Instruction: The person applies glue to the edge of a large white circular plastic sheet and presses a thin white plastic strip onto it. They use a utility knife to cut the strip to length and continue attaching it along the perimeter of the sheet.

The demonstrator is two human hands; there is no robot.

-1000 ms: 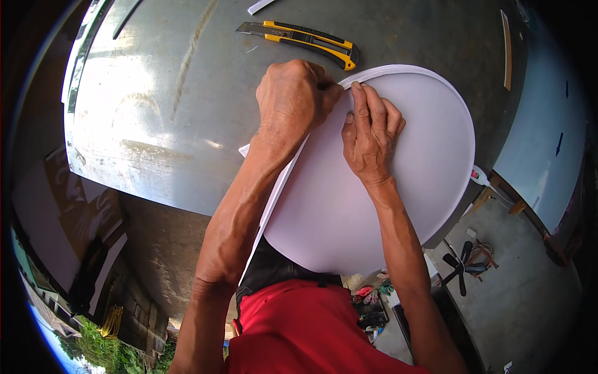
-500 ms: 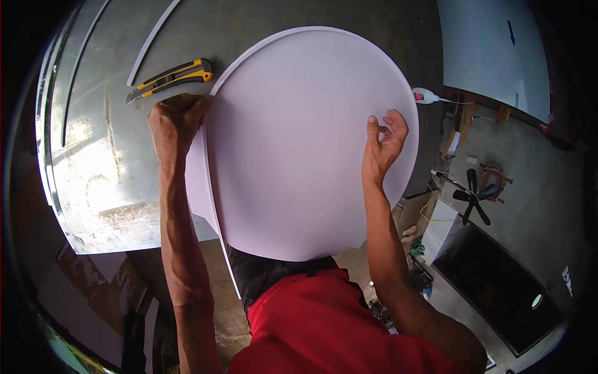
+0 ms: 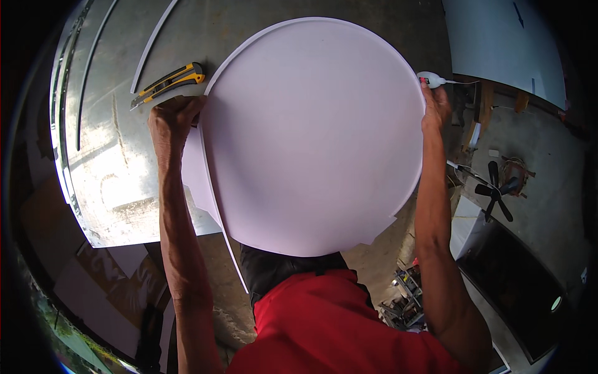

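Note:
A large round, pale pinkish-white panel (image 3: 311, 124) lies before me, a thin upright strip (image 3: 215, 199) running along its rim. On the left side the strip's loose end hangs past the panel's near edge. My left hand (image 3: 174, 118) is closed, pinching the strip at the panel's left edge; its fingertips are partly hidden. At the right rim my right hand (image 3: 436, 106) has thumb and fingers around the near end of a small white bottle (image 3: 431, 78) with a red mark and a thin nozzle. Just beyond my left hand rests a yellow and black utility knife (image 3: 171, 83), blade out.
Underneath is a metal-topped table (image 3: 106, 181) with long thin strips (image 3: 149, 50) at the far left. Part of another pale sheet (image 3: 198, 174) shows under the panel. To the right are a bluish-white board (image 3: 504, 50), a black fan (image 3: 494, 190) and a dark glossy panel (image 3: 517, 280).
My right hand has moved right and away from me, from over the panel to the bottle at its rim. My left hand stays at the left edge. The whole view has shifted slightly.

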